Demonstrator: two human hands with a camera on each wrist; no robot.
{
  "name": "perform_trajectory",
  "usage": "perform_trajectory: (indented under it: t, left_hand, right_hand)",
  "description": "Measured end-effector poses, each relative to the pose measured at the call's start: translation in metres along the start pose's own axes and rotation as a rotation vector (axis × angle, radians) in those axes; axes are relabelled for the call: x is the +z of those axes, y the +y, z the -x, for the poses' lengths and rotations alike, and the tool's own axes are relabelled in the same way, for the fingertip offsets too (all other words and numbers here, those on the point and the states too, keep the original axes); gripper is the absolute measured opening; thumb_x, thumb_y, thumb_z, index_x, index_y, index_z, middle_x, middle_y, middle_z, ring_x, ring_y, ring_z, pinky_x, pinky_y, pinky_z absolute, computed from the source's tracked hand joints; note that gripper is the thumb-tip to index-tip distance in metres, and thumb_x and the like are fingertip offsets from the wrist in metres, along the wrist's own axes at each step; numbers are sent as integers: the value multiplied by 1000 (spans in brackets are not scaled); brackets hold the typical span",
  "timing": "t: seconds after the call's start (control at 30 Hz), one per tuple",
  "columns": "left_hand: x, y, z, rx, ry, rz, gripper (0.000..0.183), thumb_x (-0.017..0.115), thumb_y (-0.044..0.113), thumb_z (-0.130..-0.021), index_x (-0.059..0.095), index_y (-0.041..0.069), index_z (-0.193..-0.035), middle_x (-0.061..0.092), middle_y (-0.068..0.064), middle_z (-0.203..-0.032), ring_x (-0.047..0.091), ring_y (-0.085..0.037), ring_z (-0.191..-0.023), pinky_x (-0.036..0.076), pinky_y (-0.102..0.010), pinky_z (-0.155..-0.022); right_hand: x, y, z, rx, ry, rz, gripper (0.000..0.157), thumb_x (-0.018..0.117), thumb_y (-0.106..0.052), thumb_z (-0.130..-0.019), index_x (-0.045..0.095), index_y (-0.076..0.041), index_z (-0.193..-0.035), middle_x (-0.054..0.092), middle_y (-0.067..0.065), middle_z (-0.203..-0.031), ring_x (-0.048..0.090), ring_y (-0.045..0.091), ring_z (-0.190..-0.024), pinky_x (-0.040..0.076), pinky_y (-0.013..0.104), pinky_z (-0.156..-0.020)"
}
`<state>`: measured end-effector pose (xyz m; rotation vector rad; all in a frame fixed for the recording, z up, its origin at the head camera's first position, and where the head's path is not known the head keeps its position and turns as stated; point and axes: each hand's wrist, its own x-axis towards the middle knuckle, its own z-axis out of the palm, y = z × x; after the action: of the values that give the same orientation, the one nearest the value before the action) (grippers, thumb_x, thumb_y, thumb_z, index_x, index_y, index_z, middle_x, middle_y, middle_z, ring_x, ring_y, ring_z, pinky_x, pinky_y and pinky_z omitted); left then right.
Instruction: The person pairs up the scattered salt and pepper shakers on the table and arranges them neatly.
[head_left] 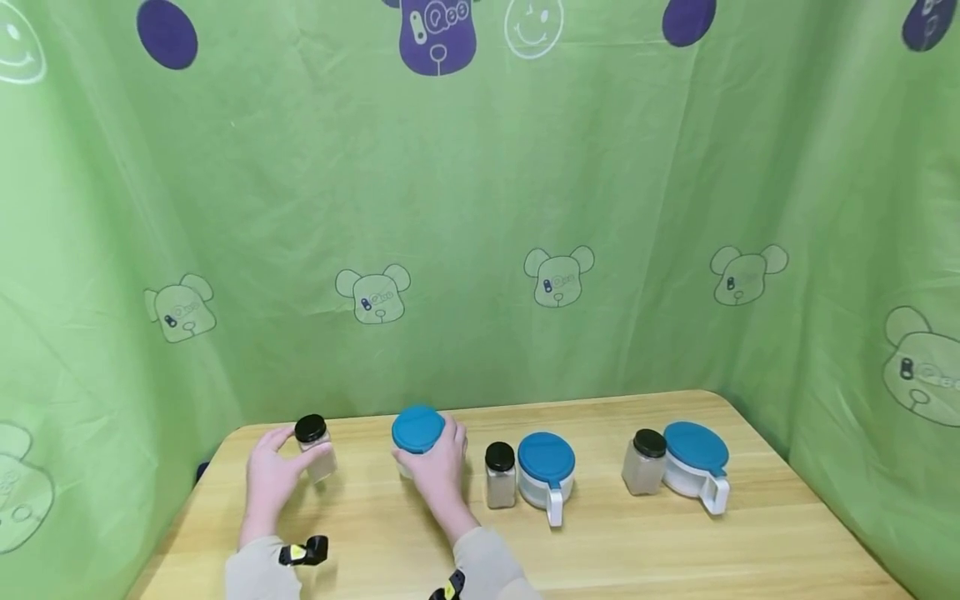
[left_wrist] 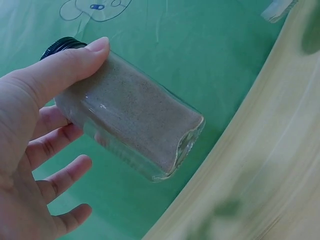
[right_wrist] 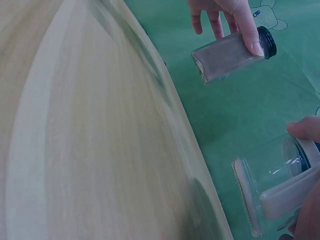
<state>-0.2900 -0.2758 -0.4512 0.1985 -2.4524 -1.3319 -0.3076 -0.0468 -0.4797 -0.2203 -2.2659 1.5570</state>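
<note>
My left hand [head_left: 270, 477] grips a square glass spice jar [left_wrist: 130, 110] with a black screw lid, thumb on one side and fingers on the other. Grey-brown powder fills most of it, and its base is off the table. My right hand [head_left: 442, 468] holds a round seasoning pot [head_left: 417, 428] by its upper part, with the blue lid uppermost. In the right wrist view this pot's clear body and white handle [right_wrist: 287, 195] show, raised above the tabletop. Part of the right hand lies outside that view.
Right of my hands stand a second spice jar [head_left: 500, 477] and blue-lidded pot [head_left: 546, 458], side by side. Farther right is another pair, a spice jar [head_left: 644, 463] and a pot [head_left: 696, 450]. A green curtain [head_left: 480, 350] hangs behind the wooden table [head_left: 622, 558].
</note>
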Motion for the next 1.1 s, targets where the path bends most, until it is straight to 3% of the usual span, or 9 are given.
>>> perform_trajectory:
  t: [0.3, 0.53, 1.1]
  left_hand:
    - [8, -1, 4, 33, 3, 0, 78, 86, 37, -71, 56, -2, -131, 49, -26, -141, 43, -42, -132, 30, -58, -114]
    - [11, 0, 6, 52, -35, -7, 80, 86, 35, -72, 53, -5, -133, 46, -28, -143, 40, -45, -134, 28, -59, -115]
    - [25, 3, 17, 136, -43, 8, 68, 88, 32, -69, 63, 2, -125, 55, -21, -134, 46, -39, -128, 31, -60, -111]
  right_hand:
    - [-6, 0, 5, 1, 8, 8, 87, 92, -29, -60, 47, -9, -132, 45, 13, -130, 47, 31, -121, 48, 55, -98]
    - [-9, -4, 9, 15, 19, -3, 90, 93, -29, -59, 47, -8, -133, 45, 12, -130, 48, 32, -121, 49, 56, -98]
    - [-15, -7, 26, 6, 68, 17, 94, 94, -29, -56, 46, -6, -134, 47, 14, -131, 49, 33, -120, 48, 56, -98]
